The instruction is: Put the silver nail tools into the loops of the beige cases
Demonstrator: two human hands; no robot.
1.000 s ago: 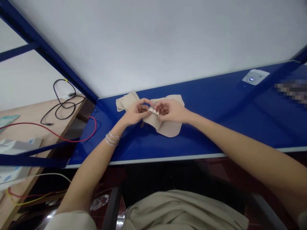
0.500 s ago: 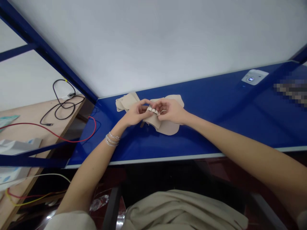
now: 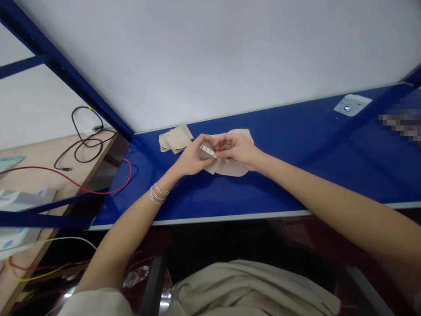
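My left hand (image 3: 194, 157) is curled round a beige leather-like piece (image 3: 207, 155), with thumb below and fingers above. A short row of white squares (image 3: 208, 151) runs slantwise across that piece, whose inner side looks grey-brown. The thumb and fingers of my right hand (image 3: 232, 150) are pinched at the row's right end; exactly what lies between the fingertips is too small to tell. Beneath and beside both hands spreads more beige flat material (image 3: 235, 169) with rounded edges. Left of my left hand lies a small pile of beige pieces (image 3: 176, 138), some with small holes.
The blue table (image 3: 296, 175) backs onto a pale wall. A white device with a lit round display (image 3: 352, 105) rests at the right rear. A red cable (image 3: 130, 175) loops over the table's left side; black cables (image 3: 92, 142) lie on a wooden table beyond the blue frame.
My left hand has opened wider round the beige piece, showing its grey-brown inner side. The row of white squares has tilted and dropped slightly at the right; my right thumb has moved to its end.
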